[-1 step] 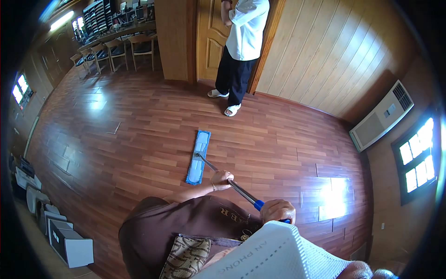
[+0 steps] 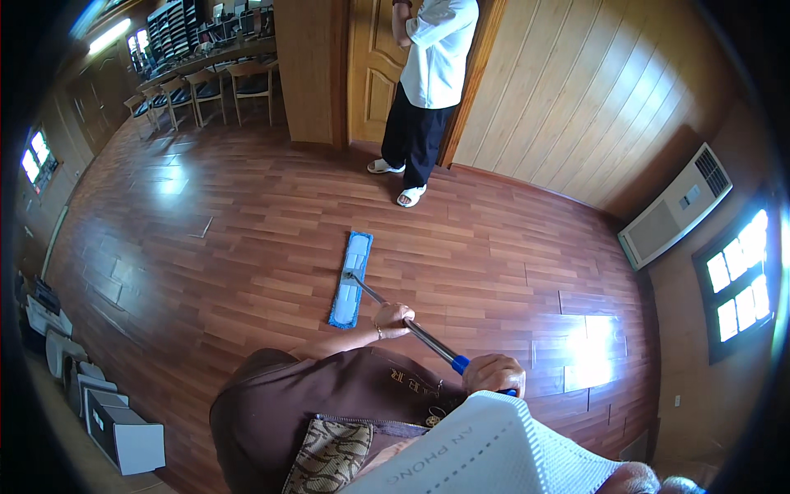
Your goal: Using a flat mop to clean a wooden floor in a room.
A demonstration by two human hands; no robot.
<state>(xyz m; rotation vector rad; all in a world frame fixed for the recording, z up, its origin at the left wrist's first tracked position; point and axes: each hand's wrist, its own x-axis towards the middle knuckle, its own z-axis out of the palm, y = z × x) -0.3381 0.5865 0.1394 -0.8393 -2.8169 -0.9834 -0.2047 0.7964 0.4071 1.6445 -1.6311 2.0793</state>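
Ahead of both hands, on the brown plank floor [image 2: 247,247], the flat mop [image 2: 353,290] is seen with a long, narrow head, pale blue on top and edged in deeper blue fringe. Its slim metallic handle [image 2: 430,340], ringed by a blue collar [image 2: 459,363], is gripped midway by the left hand [image 2: 394,319] and clasped just beyond the collar by the right hand [image 2: 494,375].

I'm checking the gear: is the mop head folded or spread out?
Spread out: the mop head shows one long, flat top edged with blue fringe.
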